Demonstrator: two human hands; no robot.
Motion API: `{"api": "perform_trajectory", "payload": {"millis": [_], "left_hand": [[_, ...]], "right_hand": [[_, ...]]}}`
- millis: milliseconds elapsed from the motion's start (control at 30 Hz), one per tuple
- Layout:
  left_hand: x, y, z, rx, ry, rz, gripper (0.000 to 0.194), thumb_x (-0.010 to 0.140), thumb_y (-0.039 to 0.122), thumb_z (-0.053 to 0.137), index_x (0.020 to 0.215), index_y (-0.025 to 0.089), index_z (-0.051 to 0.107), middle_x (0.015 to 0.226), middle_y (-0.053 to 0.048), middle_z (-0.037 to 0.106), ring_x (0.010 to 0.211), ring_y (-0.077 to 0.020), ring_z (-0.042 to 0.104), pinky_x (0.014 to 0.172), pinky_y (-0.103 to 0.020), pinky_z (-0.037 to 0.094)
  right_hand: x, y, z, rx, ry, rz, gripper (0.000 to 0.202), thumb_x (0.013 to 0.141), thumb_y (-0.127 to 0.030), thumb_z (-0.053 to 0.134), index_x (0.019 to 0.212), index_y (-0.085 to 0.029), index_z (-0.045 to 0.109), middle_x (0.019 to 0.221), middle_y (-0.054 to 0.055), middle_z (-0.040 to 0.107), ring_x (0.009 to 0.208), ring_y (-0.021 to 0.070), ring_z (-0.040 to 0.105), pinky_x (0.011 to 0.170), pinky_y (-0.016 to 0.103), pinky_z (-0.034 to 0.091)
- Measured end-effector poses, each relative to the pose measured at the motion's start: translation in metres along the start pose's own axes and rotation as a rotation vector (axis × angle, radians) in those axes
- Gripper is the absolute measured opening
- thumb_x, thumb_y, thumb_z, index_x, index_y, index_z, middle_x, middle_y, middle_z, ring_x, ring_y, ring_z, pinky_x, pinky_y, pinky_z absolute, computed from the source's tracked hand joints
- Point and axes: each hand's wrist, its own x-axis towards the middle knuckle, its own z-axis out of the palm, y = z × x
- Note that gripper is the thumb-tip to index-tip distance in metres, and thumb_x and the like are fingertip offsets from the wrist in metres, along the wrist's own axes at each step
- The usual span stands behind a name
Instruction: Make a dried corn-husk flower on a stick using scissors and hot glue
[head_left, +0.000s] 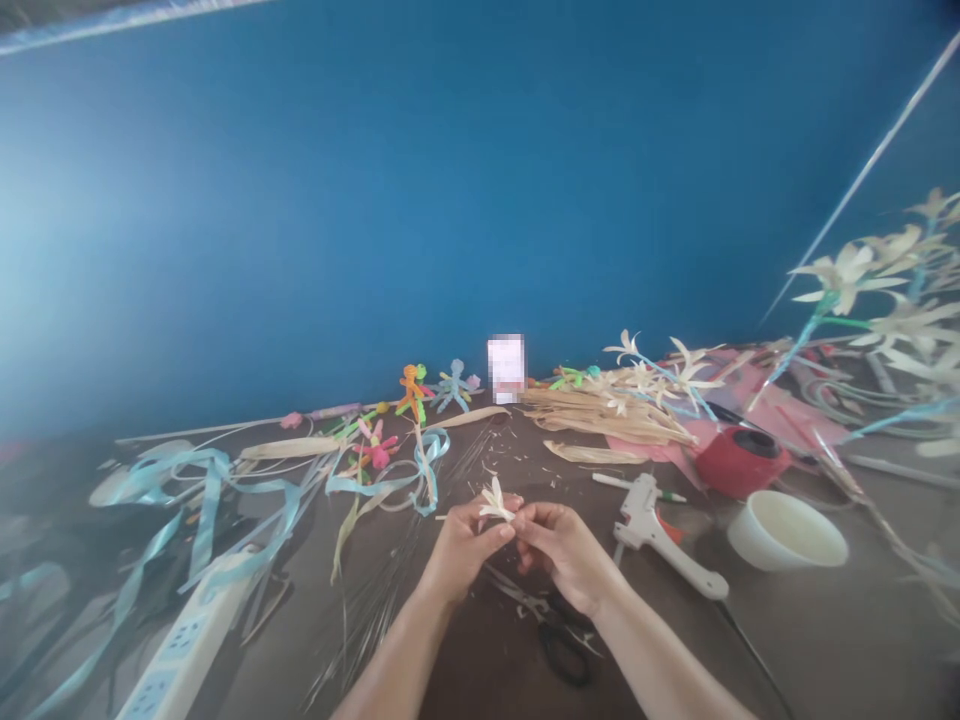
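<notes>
Near the middle of the dark table, a small cream flower [495, 500] stands up between my two hands. My left hand [466, 540] is closed around the flower's base from the left. From the right, my right hand [559, 548] pinches at the same flower, its fingertips meeting those of my left hand. Black-handled scissors [564, 652] lie beneath and just below my hands, partly hidden by the right one. To the right of my right hand lies a white glue gun [667, 545] with its cord running toward the front.
A white bowl [787, 530] and a red roll [739, 460] sit at the right. Dried husks [607, 415] lie behind. Blue ribbon [214, 500] and a power strip [187, 640] are left. Finished-looking cream flowers [844, 275] rise at right. Thin wires [375, 610] lie front left.
</notes>
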Motion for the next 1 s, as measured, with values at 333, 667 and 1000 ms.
{"api": "perform_trajectory", "payload": {"millis": [333,667,1000], "left_hand": [[0.0008,-0.0028,0.0024,-0.161,0.058,0.042,0.007,0.062,0.021,0.069,0.063,0.014,0.069,0.085,-0.007,0.066,0.085,-0.0206,0.058,0.078,-0.032,0.043],[0.0021,-0.0012,0.0030,-0.109,0.109,0.057,0.007,0.064,0.022,0.068,0.062,0.015,0.069,0.082,-0.006,0.066,0.079,-0.0192,0.058,0.072,-0.030,0.044],[0.0006,0.0010,0.0060,-0.089,0.052,0.045,0.010,0.064,0.025,0.067,0.063,0.015,0.069,0.085,-0.008,0.066,0.081,-0.0204,0.058,0.076,-0.033,0.043]], "right_hand": [[-0.0002,-0.0004,0.0003,0.079,-0.030,0.046,0.026,0.063,-0.034,0.071,0.063,-0.013,0.056,0.049,-0.003,0.053,0.040,0.0064,0.047,0.045,0.021,0.041],[-0.0022,-0.0030,0.0056,-0.076,0.003,-0.038,0.028,0.061,-0.036,0.071,0.077,-0.015,0.063,0.064,0.000,0.063,0.054,0.0106,0.056,0.046,0.019,0.038],[-0.0031,-0.0043,0.0027,0.031,-0.031,0.029,0.027,0.065,-0.039,0.068,0.063,-0.013,0.060,0.059,0.001,0.061,0.048,0.0097,0.055,0.043,0.019,0.039]]}}
